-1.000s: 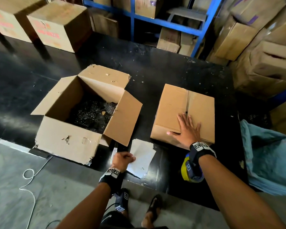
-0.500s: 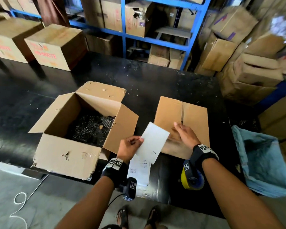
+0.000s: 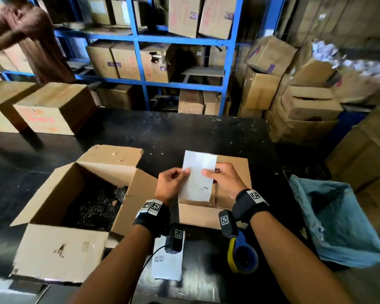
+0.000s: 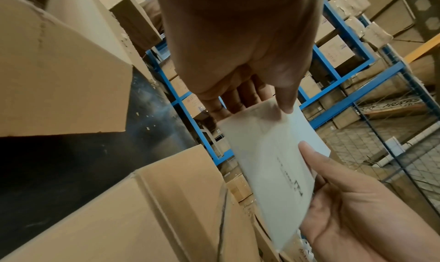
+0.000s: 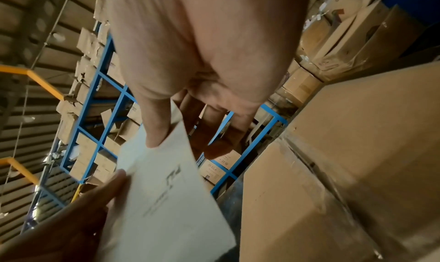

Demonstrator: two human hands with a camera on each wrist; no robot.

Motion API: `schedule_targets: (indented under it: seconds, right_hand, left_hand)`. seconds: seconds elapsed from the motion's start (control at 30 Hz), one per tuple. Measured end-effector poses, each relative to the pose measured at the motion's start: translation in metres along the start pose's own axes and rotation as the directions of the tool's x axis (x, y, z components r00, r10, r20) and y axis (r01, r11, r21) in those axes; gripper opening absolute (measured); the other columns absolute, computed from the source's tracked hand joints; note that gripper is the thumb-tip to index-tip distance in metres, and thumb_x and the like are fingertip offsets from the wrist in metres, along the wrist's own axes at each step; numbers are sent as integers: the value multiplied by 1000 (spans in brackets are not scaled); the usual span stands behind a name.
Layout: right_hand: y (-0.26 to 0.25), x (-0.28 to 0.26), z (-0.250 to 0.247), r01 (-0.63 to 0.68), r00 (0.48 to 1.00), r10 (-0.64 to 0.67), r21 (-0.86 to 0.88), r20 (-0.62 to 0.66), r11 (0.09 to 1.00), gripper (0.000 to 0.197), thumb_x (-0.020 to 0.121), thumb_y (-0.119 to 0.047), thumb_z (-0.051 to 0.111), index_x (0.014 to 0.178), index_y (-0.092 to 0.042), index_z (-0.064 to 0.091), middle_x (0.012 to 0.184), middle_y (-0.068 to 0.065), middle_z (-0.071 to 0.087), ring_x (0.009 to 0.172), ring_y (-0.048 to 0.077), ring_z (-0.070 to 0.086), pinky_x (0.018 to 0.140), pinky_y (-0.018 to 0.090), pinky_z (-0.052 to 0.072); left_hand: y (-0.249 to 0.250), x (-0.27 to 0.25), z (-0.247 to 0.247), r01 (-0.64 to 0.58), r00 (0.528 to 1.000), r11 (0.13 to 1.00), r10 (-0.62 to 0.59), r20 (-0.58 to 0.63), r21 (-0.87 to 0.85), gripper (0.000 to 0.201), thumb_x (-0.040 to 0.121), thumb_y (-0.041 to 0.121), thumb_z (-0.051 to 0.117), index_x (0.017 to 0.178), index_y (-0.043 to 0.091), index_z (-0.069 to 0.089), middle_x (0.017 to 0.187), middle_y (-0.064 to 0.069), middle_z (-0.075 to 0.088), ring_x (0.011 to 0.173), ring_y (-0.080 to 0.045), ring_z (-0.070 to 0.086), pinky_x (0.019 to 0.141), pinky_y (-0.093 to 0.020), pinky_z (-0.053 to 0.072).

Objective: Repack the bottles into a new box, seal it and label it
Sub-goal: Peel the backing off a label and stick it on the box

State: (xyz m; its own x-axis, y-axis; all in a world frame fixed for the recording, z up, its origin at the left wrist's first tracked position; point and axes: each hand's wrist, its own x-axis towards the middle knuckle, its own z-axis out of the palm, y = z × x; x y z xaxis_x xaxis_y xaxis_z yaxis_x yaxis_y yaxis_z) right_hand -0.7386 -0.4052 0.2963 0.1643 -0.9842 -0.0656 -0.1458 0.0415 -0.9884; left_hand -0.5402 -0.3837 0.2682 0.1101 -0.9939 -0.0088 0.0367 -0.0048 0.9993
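Label sheet (image 3: 197, 176) up between my hands: left hand (image 3: 170, 185) pinches its left edge, right hand (image 3: 225, 179) pinches the right edge. Closed box (image 3: 233, 172) sits on the counter (image 3: 184, 132) directly under both hands; open box (image 3: 75, 205) left of my left hand.

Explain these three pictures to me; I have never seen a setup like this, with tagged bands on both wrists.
No machine here: a person works bare-handed, wearing three cameras. The wide picture comes from the head, the other two from each wrist, looking along the fingers. Both the left hand and the right hand pinch a white label sheet above a closed cardboard box. On the black table also stand an open box with dark contents, another sheet and a yellow-and-blue tape roll.
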Motion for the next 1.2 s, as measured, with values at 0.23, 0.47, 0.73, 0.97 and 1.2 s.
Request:
schedule_targets:
  seconds: [0.23,0.47,0.73,0.97,1.2]
  right_hand:
    - [-4,4,-12,-25,999,25,6,-37,1000,12,96,-16,68,107,-18,74,100,-9,78,90,6,74,74,20,56]
    - [-8,8,-12,8,1000,-8,9,-29,1000,17,94,-12,71,109,-21,73,105,-9,78,97,8,74,77,20,57]
    - [-8,15,-6,-21,996,26,60,-84,998,22,98,-19,67,120,-18,72,112,-8,78,103,11,74,84,31,59]
    - [-11,18,0,-63,991,68,54,-114,997,21,104,-30,58,115,-19,72,107,-7,78,100,12,74,82,30,57]
    - [-13,23,-3,-58,976,83,124,-199,991,17,104,-31,57,112,-24,70,106,-3,78,103,19,74,84,40,56]
  left_hand:
    - [0,19,4,30,996,999,-31,84,18,17,91,13,70,89,-4,72,89,-18,74,78,-20,65,75,-37,55]
    - [7,32,2,71,987,997,-66,147,-28,11,92,1,63,93,-5,73,101,-24,73,87,-26,68,80,-41,57]
    - [13,37,-11,111,981,986,-89,171,-121,15,91,16,70,89,4,78,95,-22,75,84,-31,71,82,-43,56]
    - [14,43,-18,163,971,979,-137,196,-124,21,96,20,63,92,5,77,99,-25,74,84,-32,67,72,-36,52]
    - [7,35,-30,247,935,953,-188,302,-172,10,91,12,69,89,10,78,90,-24,74,71,-26,73,58,-25,57]
